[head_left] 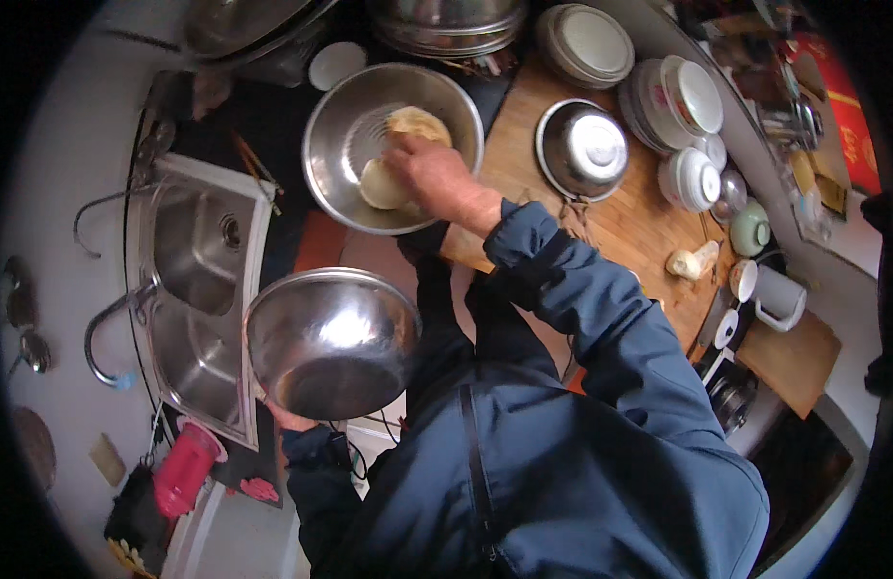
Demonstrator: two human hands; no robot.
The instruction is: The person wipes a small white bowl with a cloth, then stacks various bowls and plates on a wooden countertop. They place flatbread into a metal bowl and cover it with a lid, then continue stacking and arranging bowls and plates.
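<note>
My left hand (288,415) grips the lower left rim of a large steel bowl (340,333), mostly hidden behind it. This bowl is held off the counter, tilted, its shiny surface facing up. Inside a wide steel basin (319,145) on the far counter, my right hand (435,176) is closed on a yellowish, bread-like piece (417,123); the fingertips are partly hidden and a little blurred. A paler rounded piece (377,187) lies below the fingers in the same basin.
To the left is a double steel sink (191,241) with a curved faucet (104,338). On the right, a wooden board (649,217) bears an upturned steel bowl (586,150), stacked white dishes (692,94) and a pale root-like piece (692,261). Steel pots (446,24) stand behind the basin.
</note>
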